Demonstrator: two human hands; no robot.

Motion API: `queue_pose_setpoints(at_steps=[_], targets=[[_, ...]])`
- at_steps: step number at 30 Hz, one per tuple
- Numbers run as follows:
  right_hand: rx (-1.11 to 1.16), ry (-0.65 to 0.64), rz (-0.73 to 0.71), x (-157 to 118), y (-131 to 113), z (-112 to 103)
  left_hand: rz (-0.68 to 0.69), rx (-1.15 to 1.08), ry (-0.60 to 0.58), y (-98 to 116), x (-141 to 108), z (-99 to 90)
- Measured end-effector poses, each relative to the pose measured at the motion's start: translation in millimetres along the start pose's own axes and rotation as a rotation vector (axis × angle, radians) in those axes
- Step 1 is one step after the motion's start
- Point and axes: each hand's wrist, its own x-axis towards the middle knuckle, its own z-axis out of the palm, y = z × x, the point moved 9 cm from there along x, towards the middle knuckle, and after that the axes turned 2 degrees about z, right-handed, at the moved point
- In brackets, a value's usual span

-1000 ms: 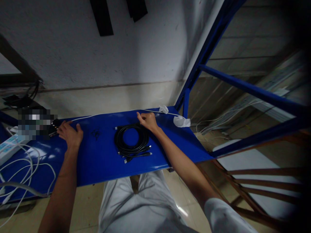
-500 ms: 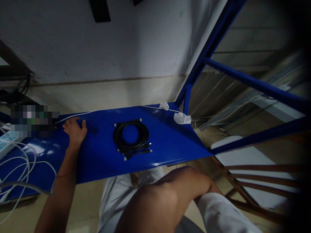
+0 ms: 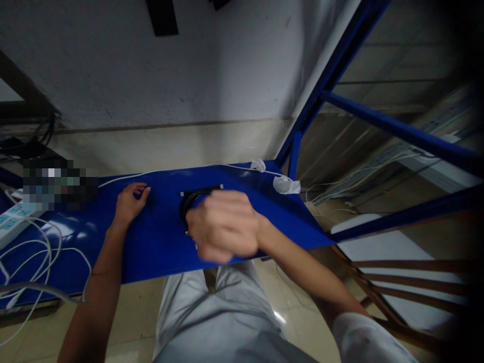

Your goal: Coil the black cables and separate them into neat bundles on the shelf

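A ring of black cables (image 3: 186,205) with grey-capped plugs lies on the blue table (image 3: 155,252), its right side covered by my right hand. Blurred by motion, my right hand (image 3: 225,227) is above the ring with its back to me and its fingers curled under like a fist; whatever is inside is hidden. My left hand (image 3: 131,202) rests near the table's back left, fingers loosely bent and thumb apart, holding nothing I can see. Just right of its thumb are small dark strands (image 3: 152,200) too thin to make out.
White cables (image 3: 48,252) loop across the left end beside a power strip (image 3: 17,222). Crumpled white plastic (image 3: 286,185) sits at the back right along a white cord. A blue metal frame (image 3: 293,151) rises at the right, near a wooden chair (image 3: 393,272).
My right arm has swung from across my body out over the cable ring. My left hand has shifted right, and its fingers have bent more.
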Motion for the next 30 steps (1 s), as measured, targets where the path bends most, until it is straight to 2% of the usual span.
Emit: queue_pose_setpoints(at_steps=[2, 4, 7, 9, 15, 18, 21, 26, 30], targets=[[0.096, 0.066, -0.013, 16.0, 36.6, 3.7, 0.007, -0.01, -0.018, 2.7, -1.1, 0.3], [0.183, 0.146, 0.111, 20.4, 85.9, 16.6, 0.006, -0.029, -0.051, 4.1, -2.2, 2.0], [0.197, 0.066, 0.271, 8.7, 141.2, 55.6, 0.014, -0.055, -0.105, 6.1, -3.4, 6.7], [0.214, 0.011, 0.287, -2.3, 154.5, 72.7, 0.047, -0.048, -0.119, 9.6, -3.6, 8.7], [0.207, -0.07, 0.204, -9.5, 144.0, 79.0, 0.066, -0.059, -0.131, 15.8, -3.1, 9.7], [0.206, -0.126, 0.166, -9.0, 140.5, 82.9, 0.039, -0.058, -0.114, 14.9, -2.7, 4.8], [0.214, -0.128, 0.153, -11.4, 141.6, 85.4, 0.012, -0.079, -0.075, 15.2, -2.5, -2.2], [0.237, -0.108, 0.138, -12.6, 139.9, 85.3, -0.013, -0.289, 0.021, 24.9, -5.2, -14.3], [0.277, -0.07, 0.13, -9.1, 135.8, 79.6, -0.016, -0.467, 0.055, 33.4, -7.9, -19.7]])
